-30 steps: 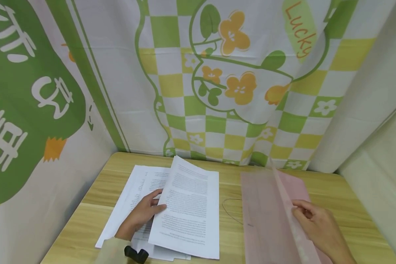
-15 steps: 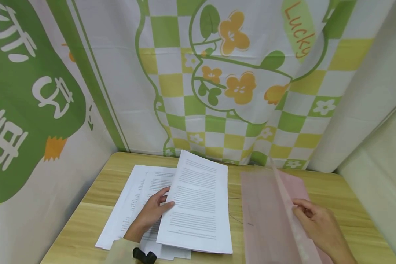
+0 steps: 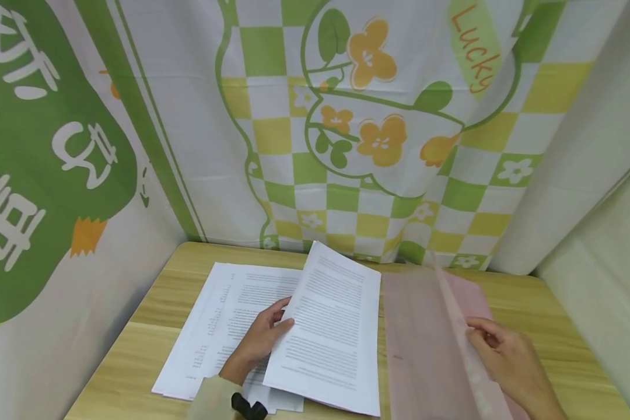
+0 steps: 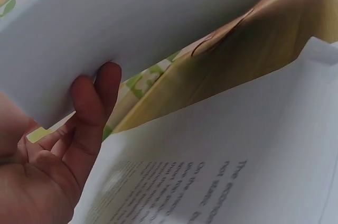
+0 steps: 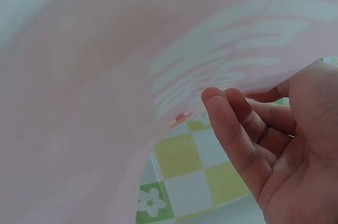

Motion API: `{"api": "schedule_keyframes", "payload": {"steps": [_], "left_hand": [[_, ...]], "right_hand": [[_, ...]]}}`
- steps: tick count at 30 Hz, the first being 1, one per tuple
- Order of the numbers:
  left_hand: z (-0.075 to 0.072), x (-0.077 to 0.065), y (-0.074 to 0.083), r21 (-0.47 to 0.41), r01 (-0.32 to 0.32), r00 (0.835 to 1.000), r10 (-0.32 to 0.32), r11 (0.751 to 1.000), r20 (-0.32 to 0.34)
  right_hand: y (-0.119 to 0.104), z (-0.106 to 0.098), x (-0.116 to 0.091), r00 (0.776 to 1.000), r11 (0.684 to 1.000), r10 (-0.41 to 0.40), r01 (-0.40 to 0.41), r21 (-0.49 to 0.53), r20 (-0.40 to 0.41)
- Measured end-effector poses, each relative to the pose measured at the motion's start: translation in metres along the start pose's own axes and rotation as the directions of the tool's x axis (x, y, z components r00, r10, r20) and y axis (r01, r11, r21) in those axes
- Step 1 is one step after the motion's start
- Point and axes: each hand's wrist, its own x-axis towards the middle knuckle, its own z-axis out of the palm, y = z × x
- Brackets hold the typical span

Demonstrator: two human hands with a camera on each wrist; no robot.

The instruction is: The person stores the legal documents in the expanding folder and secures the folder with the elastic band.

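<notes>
The left hand [image 3: 259, 337] pinches the left edge of some printed sheets [image 3: 328, 332], thumb on top and fingers beneath, tilting them above the bench [image 3: 154, 318]. A paper stack [image 3: 215, 326] lies at their 9 o'clock, partly under them. At their 3 o'clock, just beside, is a pink folder [image 3: 420, 350]; at its own 3 o'clock the right hand [image 3: 506, 359] pinches the raised cover between thumb and bent fingers. Whether the sheets touch the folder is hard to tell. At 12 o'clock hangs a checked curtain [image 3: 273, 134].

left grip [image 4: 63, 166] holds paper [image 4: 132, 23] above printed pages [image 4: 211, 139].
</notes>
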Motion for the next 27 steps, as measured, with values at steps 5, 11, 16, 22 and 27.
{"api": "schedule_keyframes", "payload": {"steps": [5, 11, 16, 22, 27], "left_hand": [[0.007, 0.004, -0.004, -0.009, 0.005, 1.000, -0.005, 1.000, -0.006], [0.015, 0.006, -0.004, -0.013, 0.016, 1.000, -0.016, 1.000, 0.006], [0.019, 0.010, -0.004, -0.007, 0.024, 1.000, -0.024, 1.000, 0.014], [0.021, 0.016, -0.005, 0.029, 0.002, 1.000, -0.002, 1.000, -0.004], [0.025, 0.021, -0.009, -0.002, -0.017, 1.000, 0.017, 1.000, 0.005]], "right_hand": [[0.001, 0.001, -0.001, 1.000, 1.000, 0.017, -0.018, 0.013, 0.015], [0.003, -0.001, -0.001, 0.998, 0.999, 0.046, -0.046, -0.002, 0.033], [0.004, 0.000, -0.002, 0.998, 0.999, 0.049, -0.049, 0.006, 0.035], [0.004, 0.002, -0.002, 0.998, 0.998, 0.048, -0.049, 0.031, 0.032], [0.004, 0.003, -0.002, 0.999, 0.998, 0.041, -0.042, 0.040, 0.030]]}}
